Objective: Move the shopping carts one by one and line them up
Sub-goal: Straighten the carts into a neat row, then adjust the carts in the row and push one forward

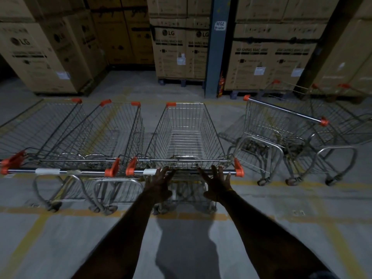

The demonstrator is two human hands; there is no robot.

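Middle cart (186,135) sits square beside the left carts (84,133), so it looks parked. Both hands, left hand (159,185) and right hand (218,186), have fingers spread wide at its handle (187,171), gripping nothing. Stray carts (285,135) wait far right.

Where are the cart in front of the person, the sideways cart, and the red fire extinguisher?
Middle cart (186,125): head view, basket's wire floor.
Sideways cart (285,110): head view, its handle bar.
Fire extinguisher (221,85): head view, red body beside the pillar.

The grey concrete floor (201,248), marked with faded yellow painted lines (26,244), carries a row of silver wire shopping carts with orange handle caps (185,137) on their wheels, and tall brown cardboard appliance boxes (171,51) on dark pallets (181,82) behind.
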